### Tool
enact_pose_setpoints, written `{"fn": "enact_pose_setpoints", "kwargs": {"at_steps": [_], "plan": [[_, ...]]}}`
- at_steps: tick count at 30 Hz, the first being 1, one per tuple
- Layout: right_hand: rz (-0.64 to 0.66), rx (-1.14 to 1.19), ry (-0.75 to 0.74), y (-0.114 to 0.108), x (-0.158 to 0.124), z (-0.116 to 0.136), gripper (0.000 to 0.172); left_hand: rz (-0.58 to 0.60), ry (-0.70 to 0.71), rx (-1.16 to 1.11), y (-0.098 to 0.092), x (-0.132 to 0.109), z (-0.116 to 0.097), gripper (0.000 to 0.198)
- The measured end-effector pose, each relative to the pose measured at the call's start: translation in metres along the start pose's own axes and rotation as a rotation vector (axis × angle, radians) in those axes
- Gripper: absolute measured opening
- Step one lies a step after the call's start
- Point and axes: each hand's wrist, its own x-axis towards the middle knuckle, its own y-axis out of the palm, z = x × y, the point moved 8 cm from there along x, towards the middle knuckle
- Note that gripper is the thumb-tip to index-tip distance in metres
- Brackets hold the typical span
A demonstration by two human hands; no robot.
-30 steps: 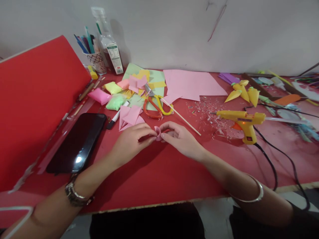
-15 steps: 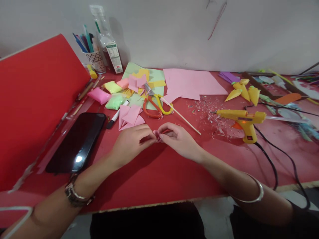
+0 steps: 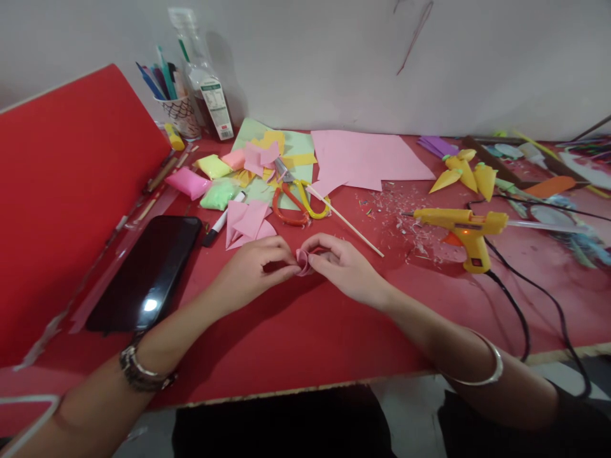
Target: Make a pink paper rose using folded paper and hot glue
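Both hands [image 3: 351,270] pinch a curled pink paper [image 3: 301,258].

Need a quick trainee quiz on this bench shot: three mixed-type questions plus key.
1. The small curled pink paper piece is held by: A) metal tweezers B) left hand and right hand C) wooden clothespin
2. True or false: the yellow plastic glue gun lies right of the thin pale wooden stick.
3. Fill in: the metal-bladed scissors have one orange-red handle loop and one ____ loop.

Key: 1 B; 2 true; 3 yellow.
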Motion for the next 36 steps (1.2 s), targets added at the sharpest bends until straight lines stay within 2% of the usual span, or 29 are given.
{"fn": "enact_pose_setpoints", "kwargs": {"at_steps": [16,25,31,36], "plan": [[0.042,-0.034,-0.030,0.0024,-0.0006,0.0002,0.011,0.040,0.048,-0.025,0.0029,0.0006,-0.0039,0.026],[0.055,-0.019,-0.003,0.0036,-0.0012,0.0005,0.012,0.092,0.081,-0.074,0.0068,0.0010,-0.0049,0.017],[0.047,-0.002,-0.011,0.0023,-0.0001,-0.0003,0.011,0.056,0.121,0.045,0.0061,0.0000,-0.0090,0.017],[-0.037,0.016,-0.056,-0.0054,0.0005,0.0047,0.005,0.015,0.063,0.149,0.0024,-0.0004,-0.0026,0.014]]}}
